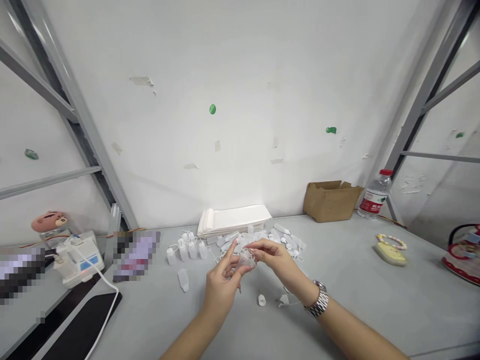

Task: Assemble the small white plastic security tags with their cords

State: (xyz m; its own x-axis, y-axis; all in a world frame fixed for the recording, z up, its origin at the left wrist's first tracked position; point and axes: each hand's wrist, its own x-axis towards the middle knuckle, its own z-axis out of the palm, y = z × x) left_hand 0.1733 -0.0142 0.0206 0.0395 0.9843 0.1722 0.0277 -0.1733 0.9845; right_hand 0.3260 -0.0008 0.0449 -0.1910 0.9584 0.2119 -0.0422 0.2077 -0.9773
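A small translucent plastic bottle (pixel 245 259) is gripped between the thumb and fingers of my left hand (pixel 221 280). My right hand (pixel 275 257) pinches at its top; whether a separate part sits between those fingertips is hidden. Just behind the hands spreads a pile of loose translucent bottles and white parts (pixel 290 241). Several small capped bottles (pixel 183 251) with looped straps stand upright to the left. One bottle (pixel 183 280) lies flat in front of them. A small white cap (pixel 261 300) and another white cap piece (pixel 284 299) lie close to my right wrist.
A stack of white padded envelopes (pixel 236 218) lies against the wall. Farther right are an open cardboard box (pixel 332 202), a water bottle (pixel 374 197) and a yellow pouch (pixel 390 254). A white power strip (pixel 79 260) with a cable and a black phone-like slab (pixel 82 325) occupy the left.
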